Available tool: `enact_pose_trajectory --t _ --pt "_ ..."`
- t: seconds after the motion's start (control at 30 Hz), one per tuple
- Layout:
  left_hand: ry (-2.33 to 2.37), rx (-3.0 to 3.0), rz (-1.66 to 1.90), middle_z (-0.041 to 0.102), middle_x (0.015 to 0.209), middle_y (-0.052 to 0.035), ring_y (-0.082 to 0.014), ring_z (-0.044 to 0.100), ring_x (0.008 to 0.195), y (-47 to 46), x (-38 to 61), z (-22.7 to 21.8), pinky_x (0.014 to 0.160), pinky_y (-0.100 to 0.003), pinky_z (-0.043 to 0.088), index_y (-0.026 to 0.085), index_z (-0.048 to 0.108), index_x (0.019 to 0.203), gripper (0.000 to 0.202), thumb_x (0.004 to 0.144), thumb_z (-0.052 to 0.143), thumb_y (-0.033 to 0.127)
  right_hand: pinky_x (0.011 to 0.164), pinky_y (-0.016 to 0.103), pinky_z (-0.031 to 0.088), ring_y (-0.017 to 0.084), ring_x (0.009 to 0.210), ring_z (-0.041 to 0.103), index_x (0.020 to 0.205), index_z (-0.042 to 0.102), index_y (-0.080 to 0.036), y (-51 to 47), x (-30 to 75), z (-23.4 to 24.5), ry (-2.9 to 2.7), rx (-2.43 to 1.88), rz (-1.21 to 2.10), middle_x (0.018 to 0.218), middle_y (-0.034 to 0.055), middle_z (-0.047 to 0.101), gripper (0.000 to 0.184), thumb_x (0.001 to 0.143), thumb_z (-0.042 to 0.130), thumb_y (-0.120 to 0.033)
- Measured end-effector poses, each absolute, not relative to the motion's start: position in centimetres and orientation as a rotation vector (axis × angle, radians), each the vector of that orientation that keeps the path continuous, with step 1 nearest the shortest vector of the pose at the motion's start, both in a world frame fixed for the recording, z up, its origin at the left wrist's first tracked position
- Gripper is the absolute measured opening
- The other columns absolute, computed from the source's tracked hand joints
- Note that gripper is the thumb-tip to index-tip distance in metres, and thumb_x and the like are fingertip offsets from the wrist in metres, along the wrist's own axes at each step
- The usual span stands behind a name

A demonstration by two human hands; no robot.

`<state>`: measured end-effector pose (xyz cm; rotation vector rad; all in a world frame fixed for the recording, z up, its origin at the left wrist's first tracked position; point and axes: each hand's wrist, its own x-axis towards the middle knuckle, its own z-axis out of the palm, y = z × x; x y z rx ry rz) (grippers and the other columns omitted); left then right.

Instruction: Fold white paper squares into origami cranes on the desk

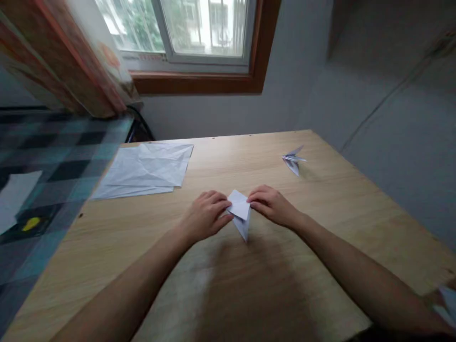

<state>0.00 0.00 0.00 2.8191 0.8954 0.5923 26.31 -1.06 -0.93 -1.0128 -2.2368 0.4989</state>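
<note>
Mid-counter [256, 289], the left hand [205, 214] and the right hand [271, 207] each pinch one side of a small folded paper [241, 212], whose point aims near. Their fingertips hide its side edges. A blurry paper figure [294, 159] lies far right and loose sheets [146, 172] far left. A white scrap [447, 304] is cut off near right.

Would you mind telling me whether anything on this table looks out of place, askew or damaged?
Nothing looks damaged or spilled. The only untidy spot is the stack of paper sheets at the far left of the table: they are creased and fanned unevenly. The left hand and right hand pinch the folded paper mid-table.
</note>
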Motion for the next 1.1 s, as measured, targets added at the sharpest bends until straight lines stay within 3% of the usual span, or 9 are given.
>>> enact_pose_trajectory --t 0.27,0.4,0.5,0.7,0.93,1.1 --pt "1.162 2.786 0.605 0.066 0.087 -0.0073 -0.0235 0.056 0.088 0.0 0.1 0.1 0.083 -0.04 0.045 0.017 0.065 0.079 0.029 0.099 0.048 0.031 0.087 0.038 0.045 0.023 0.092 0.058 0.08 0.066 -0.018 -1.8 24.4 -1.0 -2.197 -1.285 0.36 0.09 0.0078 0.066 0.018 0.096 0.058 -0.021" --pt "1.352 2.755 0.562 0.064 0.094 -0.0087 -0.0267 0.055 0.094 0.1 0.2 0.1 0.084 -0.042 0.045 0.017 0.064 0.084 0.019 0.092 0.061 0.033 0.086 0.038 0.044 0.024 0.092 0.056 0.077 0.063 -0.019 -2.0 23.7 -1.1 -2.163 -1.405 0.286 0.09 0.0068 0.064 0.014 0.09 0.066 -0.023" --pt "1.45 2.684 0.614 0.064 0.103 -0.0093 -0.0285 0.054 0.101 0.2 0.2 -0.1 0.089 -0.044 0.044 0.017 0.064 0.094 0.02 0.087 0.068 0.035 0.087 0.039 0.043 0.025 0.097 0.056 0.087 0.065 -0.018 -2.1 23.5 -1.2 -2.147 -1.441 0.281 0.096 0.0076 0.065 0.006 0.087 0.069 -0.023" --pt "1.486 2.602 0.663 0.063 0.113 -0.0109 -0.0312 0.052 0.111 0.4 0.1 -0.4 0.095 -0.048 0.043 0.017 0.065 0.095 0.023 0.085 0.071 0.037 0.092 0.042 0.043 0.027 0.104 0.055 0.103 0.068 -0.019 -2.2 23.3 -1.3 -2.166 -1.437 0.297 0.105 0.0092 0.065 0.017 0.087 0.069 -0.024" --pt "1.369 2.603 0.707 0.067 0.108 -0.0093 -0.0288 0.055 0.106 0.4 0.1 -0.3 0.092 -0.046 0.046 0.018 0.065 0.081 0.013 0.085 0.07 0.03 0.092 0.041 0.043 0.026 0.102 0.055 0.09 0.065 -0.018 -2.3 23.0 -1.1 -2.127 -1.414 0.385 0.102 0.0086 0.065 0.007 0.085 0.07 -0.021" --pt "1.243 2.522 0.817 0.07 0.091 -0.0057 -0.0235 0.06 0.091 0.5 -0.1 -0.1 0.086 -0.042 0.048 0.019 0.063 0.077 0.013 0.089 0.064 0.026 0.087 0.04 0.044 0.024 0.094 0.057 0.086 0.061 -0.019 -2.4 23.0 -0.9 -2.017 -1.359 0.503 0.093 0.0059 0.065 0.009 0.083 0.069 -0.018"
